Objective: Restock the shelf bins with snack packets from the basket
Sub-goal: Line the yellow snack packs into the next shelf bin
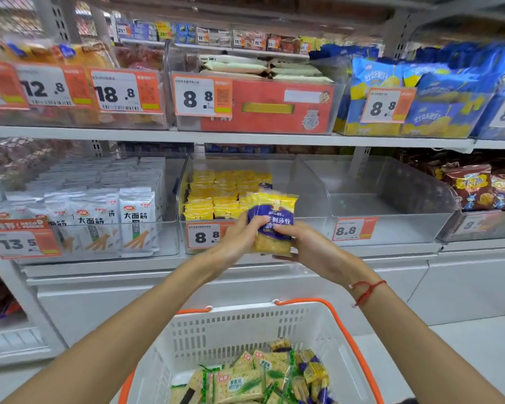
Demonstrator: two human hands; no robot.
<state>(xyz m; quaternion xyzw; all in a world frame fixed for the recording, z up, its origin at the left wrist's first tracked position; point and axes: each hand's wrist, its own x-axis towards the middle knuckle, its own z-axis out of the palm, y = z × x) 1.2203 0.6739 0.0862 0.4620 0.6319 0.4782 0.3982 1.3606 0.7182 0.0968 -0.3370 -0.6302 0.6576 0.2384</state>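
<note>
A small stack of yellow-and-purple cracker packets (pixel 273 212) is held upright in front of the lower shelf. My left hand (pixel 239 239) grips its left side and my right hand (pixel 309 246) grips its right side and bottom. Just behind them stands a clear bin (pixel 187 228) with rows of the same yellow packets (pixel 216 196). To the right of that bin is a clear bin (pixel 391 217) with nothing in it. Below, a white basket (pixel 231 325) with orange handles holds several green and purple cracker packets (pixel 245 380).
White snack packets (pixel 134 220) fill the bin on the lower left, brown bags (pixel 478 191) the bin at the right. The upper shelf carries a red box (pixel 274 109), blue bags (pixel 420 91) and price tags. White cabinet fronts (pixel 187 298) lie below the lower shelf.
</note>
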